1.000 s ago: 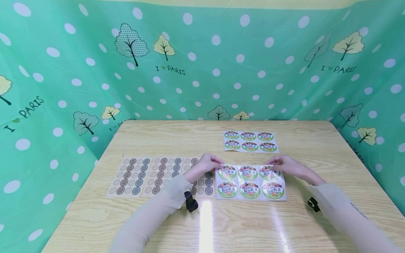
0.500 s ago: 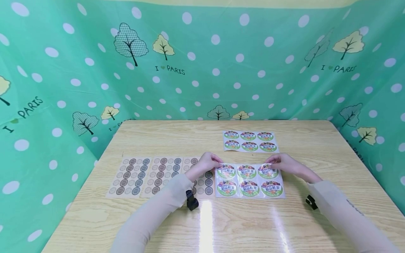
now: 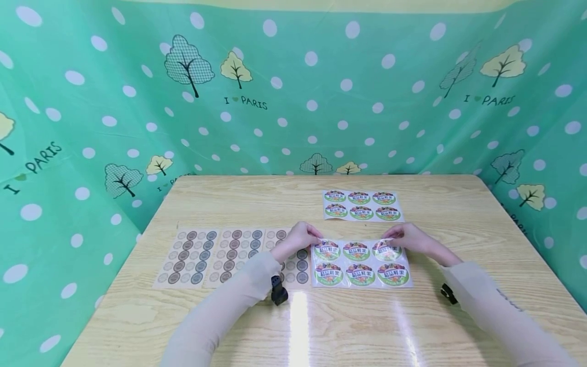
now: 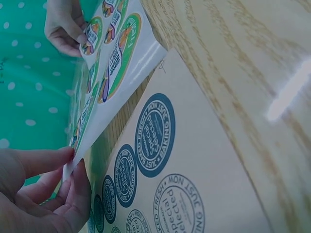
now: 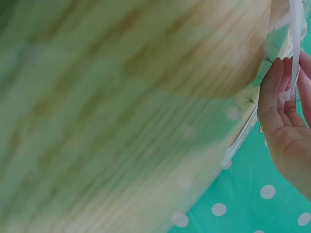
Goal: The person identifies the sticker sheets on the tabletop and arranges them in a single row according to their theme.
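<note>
Fingers (image 4: 73,158) of both hands pinch the fruit sticker sheet's (image 3: 359,265) 12 o'clock corners; it has slid slightly left, near edge on bench (image 3: 321,326).

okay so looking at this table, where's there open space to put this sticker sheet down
Bare wood runs along the near edge of the table, and at the far left, behind the brown label sheets. The middle is crowded: the held sticker sheet, pinched by the left hand and right hand, overlaps the brown sheets, and a second sheet lies just behind.
</note>
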Motion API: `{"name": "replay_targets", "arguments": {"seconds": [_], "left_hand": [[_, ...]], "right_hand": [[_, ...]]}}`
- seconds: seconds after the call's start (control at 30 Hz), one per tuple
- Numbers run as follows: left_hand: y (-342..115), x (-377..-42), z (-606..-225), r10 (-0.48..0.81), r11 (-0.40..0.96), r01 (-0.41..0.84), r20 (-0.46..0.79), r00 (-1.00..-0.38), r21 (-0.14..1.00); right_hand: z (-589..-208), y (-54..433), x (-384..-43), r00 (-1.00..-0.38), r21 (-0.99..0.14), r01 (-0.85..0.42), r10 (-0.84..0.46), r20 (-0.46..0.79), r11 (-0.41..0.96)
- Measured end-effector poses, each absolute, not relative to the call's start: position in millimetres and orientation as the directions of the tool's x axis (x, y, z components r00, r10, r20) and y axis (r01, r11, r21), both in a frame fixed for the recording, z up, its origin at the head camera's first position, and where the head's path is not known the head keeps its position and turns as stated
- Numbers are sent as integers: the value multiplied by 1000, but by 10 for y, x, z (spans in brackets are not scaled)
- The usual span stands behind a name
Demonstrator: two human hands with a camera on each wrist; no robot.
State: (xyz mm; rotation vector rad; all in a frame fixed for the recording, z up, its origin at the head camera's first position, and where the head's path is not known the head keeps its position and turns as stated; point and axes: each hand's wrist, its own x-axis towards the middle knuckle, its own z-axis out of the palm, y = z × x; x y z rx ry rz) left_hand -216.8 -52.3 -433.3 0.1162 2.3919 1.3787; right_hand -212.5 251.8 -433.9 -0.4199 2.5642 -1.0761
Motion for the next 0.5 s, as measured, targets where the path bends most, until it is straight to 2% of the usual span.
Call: {"name": "replay_targets", "arguments": {"seconds": [0.5], "left_hand": [[-499, -2168, -4357, 240, 584, -76, -262, -935, 808]], "right_hand": [[-4390, 2520, -2141, -897, -721, -195, -418, -142, 664]]}}
